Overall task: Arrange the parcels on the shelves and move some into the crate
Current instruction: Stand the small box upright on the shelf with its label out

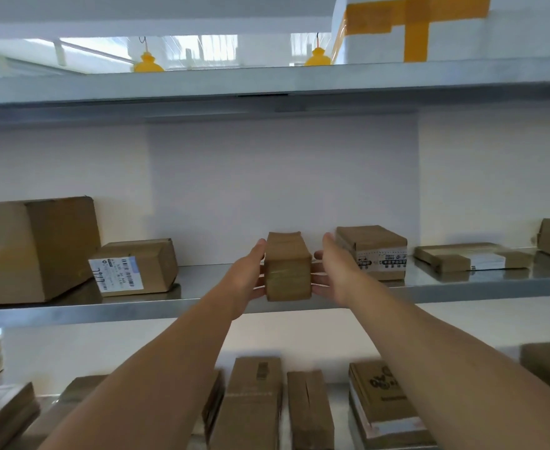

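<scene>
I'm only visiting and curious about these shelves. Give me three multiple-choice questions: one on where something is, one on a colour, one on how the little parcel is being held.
1. Where does the biggest brown box stand?
A) top level
B) middle level, left end
C) lowest level

2. What colour is the tape on the white box?
A) red
B) blue
C) yellow

3. How is the small parcel held?
A) by one hand only
B) between both hands
C) nobody touches it

Answers:
1 B: it stands at the left end of the middle shelf.
2 C: the crossed strips are yellow.
3 B: the left hand and right hand touch opposite sides of it.
</scene>
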Demonstrator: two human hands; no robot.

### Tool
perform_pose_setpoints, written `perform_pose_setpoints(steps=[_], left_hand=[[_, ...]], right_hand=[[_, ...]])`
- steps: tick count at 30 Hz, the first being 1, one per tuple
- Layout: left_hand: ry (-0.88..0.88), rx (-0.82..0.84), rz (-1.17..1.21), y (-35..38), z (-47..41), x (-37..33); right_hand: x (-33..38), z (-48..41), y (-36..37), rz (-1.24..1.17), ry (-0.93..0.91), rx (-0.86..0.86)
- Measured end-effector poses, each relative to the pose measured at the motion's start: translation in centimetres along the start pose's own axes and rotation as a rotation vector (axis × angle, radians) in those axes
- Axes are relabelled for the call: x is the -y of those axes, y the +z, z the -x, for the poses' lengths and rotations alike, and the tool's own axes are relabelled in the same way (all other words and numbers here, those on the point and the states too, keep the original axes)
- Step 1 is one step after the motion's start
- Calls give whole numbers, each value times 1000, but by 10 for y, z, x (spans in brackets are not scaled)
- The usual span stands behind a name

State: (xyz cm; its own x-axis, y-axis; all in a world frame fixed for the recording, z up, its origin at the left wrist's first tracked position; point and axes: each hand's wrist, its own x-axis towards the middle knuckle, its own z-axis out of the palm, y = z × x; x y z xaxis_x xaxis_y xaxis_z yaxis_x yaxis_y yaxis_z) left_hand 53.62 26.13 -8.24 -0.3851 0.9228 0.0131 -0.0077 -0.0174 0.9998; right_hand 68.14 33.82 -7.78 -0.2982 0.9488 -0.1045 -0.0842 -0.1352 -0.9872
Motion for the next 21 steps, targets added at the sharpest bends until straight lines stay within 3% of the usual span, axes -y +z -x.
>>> perform_pose_setpoints(steps=[12,21], left_hand=[[-90,-74,-7,-30,-5,-3],[35,-152,80,-42,-6,-8]], right_hand=[[-2,-6,32,85,-2,128],[4,-4,54,83,-103,148]])
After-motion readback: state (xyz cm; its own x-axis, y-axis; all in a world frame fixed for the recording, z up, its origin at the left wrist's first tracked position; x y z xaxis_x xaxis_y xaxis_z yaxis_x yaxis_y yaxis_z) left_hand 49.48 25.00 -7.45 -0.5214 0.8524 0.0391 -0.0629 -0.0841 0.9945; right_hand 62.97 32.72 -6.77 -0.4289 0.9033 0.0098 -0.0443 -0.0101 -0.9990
